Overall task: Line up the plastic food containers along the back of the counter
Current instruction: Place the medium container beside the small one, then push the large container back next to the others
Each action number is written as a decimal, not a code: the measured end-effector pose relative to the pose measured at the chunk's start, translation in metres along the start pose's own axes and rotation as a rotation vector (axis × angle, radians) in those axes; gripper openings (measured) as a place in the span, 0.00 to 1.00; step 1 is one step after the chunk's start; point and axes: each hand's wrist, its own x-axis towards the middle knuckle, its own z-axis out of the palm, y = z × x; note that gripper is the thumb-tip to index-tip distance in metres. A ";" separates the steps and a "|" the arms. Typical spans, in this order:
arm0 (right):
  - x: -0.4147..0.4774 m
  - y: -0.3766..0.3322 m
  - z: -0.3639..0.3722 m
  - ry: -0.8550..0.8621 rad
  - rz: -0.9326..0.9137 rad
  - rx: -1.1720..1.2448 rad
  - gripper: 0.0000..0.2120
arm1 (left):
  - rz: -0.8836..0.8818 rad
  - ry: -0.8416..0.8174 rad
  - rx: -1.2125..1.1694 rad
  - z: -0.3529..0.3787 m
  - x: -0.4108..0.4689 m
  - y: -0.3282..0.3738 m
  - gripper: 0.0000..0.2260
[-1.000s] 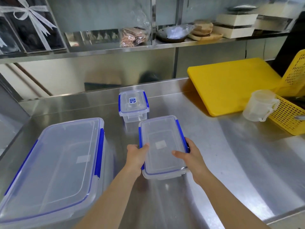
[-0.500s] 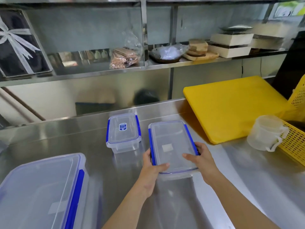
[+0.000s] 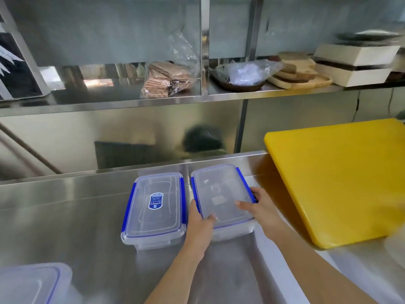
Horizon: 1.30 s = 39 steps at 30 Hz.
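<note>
A medium clear container (image 3: 221,194) with blue clips sits near the back of the steel counter (image 3: 65,216). My left hand (image 3: 200,224) grips its near left corner and my right hand (image 3: 260,207) grips its right side, thumbs on the lid. Just to its left stands a smaller clear container (image 3: 156,207) with a blue label on its lid, almost touching it. A large clear container (image 3: 32,284) shows only its corner at the bottom left.
A yellow cutting board (image 3: 341,178) lies right of the held container, leaning toward the back wall. A shelf (image 3: 175,99) above the counter holds bagged paper goods, a bowl, wooden boards and white boxes. A blurred pale object sits at the far right edge.
Both hands have pushed the medium container away from me to the back of the counter, beside the small one. The view has tilted up, so the large container has slid mostly out of view.
</note>
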 end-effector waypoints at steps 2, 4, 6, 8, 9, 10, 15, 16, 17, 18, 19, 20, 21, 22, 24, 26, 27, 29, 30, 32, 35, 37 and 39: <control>0.012 0.008 0.005 0.006 0.005 -0.003 0.25 | 0.025 0.040 0.132 0.002 0.010 -0.004 0.23; 0.017 0.015 0.008 0.013 0.011 -0.014 0.24 | 0.030 0.060 0.255 0.004 0.015 -0.007 0.26; 0.017 0.018 0.010 0.007 0.011 -0.065 0.24 | 0.021 0.063 0.360 0.004 0.016 -0.006 0.28; 0.013 0.015 0.011 0.013 0.003 -0.169 0.25 | 0.006 0.042 0.438 0.001 0.013 0.001 0.28; 0.009 0.011 0.011 0.039 -0.010 -0.239 0.27 | 0.021 0.024 0.454 -0.002 0.010 0.006 0.26; 0.005 0.007 0.012 0.081 -0.031 -0.310 0.30 | 0.051 0.006 0.457 -0.006 0.006 0.012 0.23; -0.037 -0.024 0.031 0.172 -0.270 -0.455 0.28 | 0.208 0.024 0.521 -0.044 -0.031 0.057 0.19; -0.047 -0.030 0.038 0.137 -0.303 -0.458 0.27 | 0.213 0.050 0.539 -0.055 -0.039 0.066 0.21; -0.057 -0.034 0.046 0.098 -0.319 -0.481 0.28 | 0.218 0.073 0.563 -0.068 -0.047 0.073 0.22; -0.069 -0.039 0.056 0.062 -0.324 -0.509 0.30 | 0.228 0.095 0.589 -0.084 -0.056 0.080 0.23; -0.082 -0.042 0.066 0.034 -0.321 -0.523 0.32 | 0.244 0.117 0.604 -0.101 -0.065 0.085 0.24; -0.096 -0.045 0.077 0.004 -0.328 -0.512 0.33 | 0.267 0.144 0.608 -0.121 -0.076 0.089 0.23; -0.111 -0.046 0.089 -0.041 -0.346 -0.483 0.34 | 0.286 0.182 0.608 -0.142 -0.087 0.092 0.22; -0.126 -0.046 0.101 -0.102 -0.369 -0.457 0.33 | 0.288 0.233 0.617 -0.164 -0.099 0.092 0.23; -0.155 -0.042 0.127 -0.221 -0.376 -0.450 0.35 | 0.240 0.342 0.663 -0.208 -0.122 0.090 0.26; -0.183 -0.035 0.153 -0.300 -0.328 -0.407 0.38 | 0.179 0.433 0.667 -0.250 -0.146 0.082 0.27; -0.197 -0.031 0.167 -0.341 -0.298 -0.371 0.39 | 0.148 0.477 0.662 -0.269 -0.158 0.077 0.27; -0.224 -0.019 0.195 -0.426 -0.237 -0.318 0.42 | 0.094 0.552 0.688 -0.305 -0.182 0.064 0.28; -0.238 -0.013 0.208 -0.464 -0.205 -0.304 0.44 | 0.072 0.573 0.716 -0.321 -0.194 0.057 0.29; -0.261 -0.001 0.231 -0.523 -0.121 -0.258 0.48 | 0.021 0.601 0.787 -0.349 -0.214 0.041 0.28; -0.290 0.013 0.253 -0.546 -0.035 -0.206 0.47 | -0.060 0.655 0.890 -0.378 -0.237 0.019 0.27; -0.306 0.020 0.261 -0.536 -0.031 -0.184 0.42 | -0.144 0.675 0.938 -0.395 -0.247 0.005 0.32; -0.317 0.026 0.266 -0.524 -0.028 -0.171 0.34 | -0.252 0.646 0.937 -0.410 -0.256 -0.009 0.37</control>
